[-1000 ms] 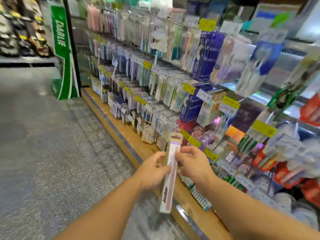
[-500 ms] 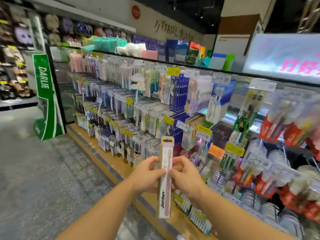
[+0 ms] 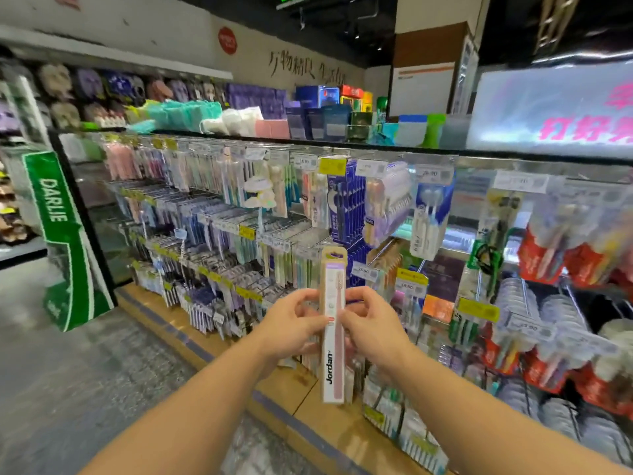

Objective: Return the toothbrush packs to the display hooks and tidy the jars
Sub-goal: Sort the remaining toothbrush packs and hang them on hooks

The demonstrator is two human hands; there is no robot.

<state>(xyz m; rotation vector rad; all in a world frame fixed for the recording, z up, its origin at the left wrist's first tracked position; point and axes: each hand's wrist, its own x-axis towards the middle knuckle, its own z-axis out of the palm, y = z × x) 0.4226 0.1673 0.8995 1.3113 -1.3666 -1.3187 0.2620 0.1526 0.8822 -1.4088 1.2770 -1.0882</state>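
Observation:
A long, narrow Jordan toothbrush pack [image 3: 331,358], beige card with a pink brush inside, stands upright in front of me. My left hand [image 3: 291,325] pinches its left edge near the middle, and my right hand [image 3: 371,323] pinches the right edge at the same height. The pack hangs in the air in front of the display hooks [image 3: 308,241], which are crowded with hanging toothbrush packs. Stacks of round clear jars [image 3: 520,303] sit on the shelves at the right.
A green Darlie stand [image 3: 65,241] leans at the left end of the rack. A wooden base ledge [image 3: 212,351] runs along the foot of the display. Boxes and packets line the top shelf [image 3: 308,121]. Grey floor [image 3: 68,389] lies to the left.
My view has tilted upward and the pack has risen and straightened to upright. Both hands keep their hold on it, now level with the lower hook rows.

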